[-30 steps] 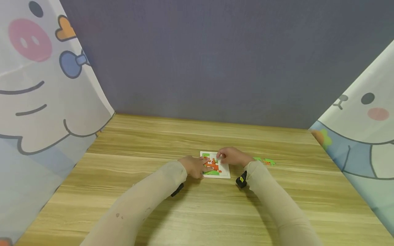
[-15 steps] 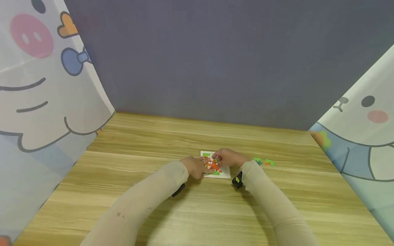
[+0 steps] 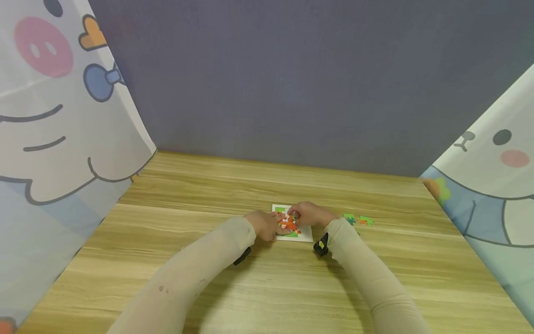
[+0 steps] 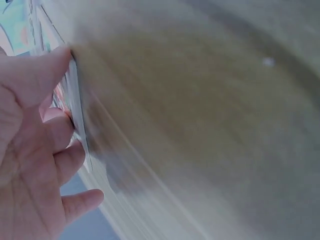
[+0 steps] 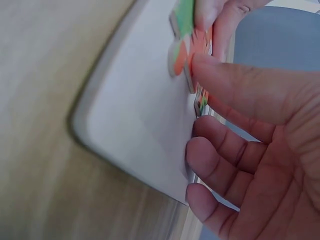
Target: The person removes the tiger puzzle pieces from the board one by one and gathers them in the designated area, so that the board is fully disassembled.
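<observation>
The right hand (image 3: 312, 215) appears to pinch a small puzzle piece (image 5: 202, 102) between thumb and index finger, its other fingers bent near the surface. Under both hands lies the white puzzle board (image 5: 127, 100); the left hand (image 3: 263, 226), fingers spread, rests on its left part, across the partly joined orange-and-green picture (image 3: 287, 222). Forcing the piece in askew could lift its neighbours, as their edges stand above the bare board. Should the left hand ease off, a sideways push might slide everything along the desk (image 3: 267, 287). Right of the right hand, loose pieces (image 3: 367, 221) lie just beside the right sleeve (image 3: 365, 269); an outward swing of that arm could scatter them.
</observation>
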`<state>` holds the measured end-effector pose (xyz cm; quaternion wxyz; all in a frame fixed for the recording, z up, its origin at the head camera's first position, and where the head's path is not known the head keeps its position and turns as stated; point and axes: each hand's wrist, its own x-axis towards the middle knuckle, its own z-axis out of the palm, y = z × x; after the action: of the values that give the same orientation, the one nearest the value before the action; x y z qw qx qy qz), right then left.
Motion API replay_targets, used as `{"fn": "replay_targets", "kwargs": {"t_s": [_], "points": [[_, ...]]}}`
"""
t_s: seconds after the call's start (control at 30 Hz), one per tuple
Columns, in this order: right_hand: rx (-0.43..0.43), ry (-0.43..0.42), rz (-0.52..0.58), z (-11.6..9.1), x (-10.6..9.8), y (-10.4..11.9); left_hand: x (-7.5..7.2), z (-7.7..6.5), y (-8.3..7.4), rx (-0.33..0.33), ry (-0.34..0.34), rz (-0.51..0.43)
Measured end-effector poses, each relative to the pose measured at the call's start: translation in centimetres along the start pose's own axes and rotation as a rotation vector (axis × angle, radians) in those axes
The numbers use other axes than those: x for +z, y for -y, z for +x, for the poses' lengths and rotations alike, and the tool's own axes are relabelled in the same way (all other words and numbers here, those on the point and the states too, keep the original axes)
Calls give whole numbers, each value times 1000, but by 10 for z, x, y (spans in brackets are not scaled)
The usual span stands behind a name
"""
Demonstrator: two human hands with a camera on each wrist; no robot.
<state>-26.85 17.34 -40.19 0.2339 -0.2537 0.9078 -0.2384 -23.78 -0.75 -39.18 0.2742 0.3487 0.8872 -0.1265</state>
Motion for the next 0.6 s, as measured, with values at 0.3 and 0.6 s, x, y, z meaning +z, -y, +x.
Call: {"fn": "replay_targets", "kwargs": {"t_s": [0.3,0.6], "points": [[2,14,-5,1,-1,2,6,-1,10,78,-76,104],[20,19,-2,3,-3,2,7,-3,14,125,-102,131]]}}
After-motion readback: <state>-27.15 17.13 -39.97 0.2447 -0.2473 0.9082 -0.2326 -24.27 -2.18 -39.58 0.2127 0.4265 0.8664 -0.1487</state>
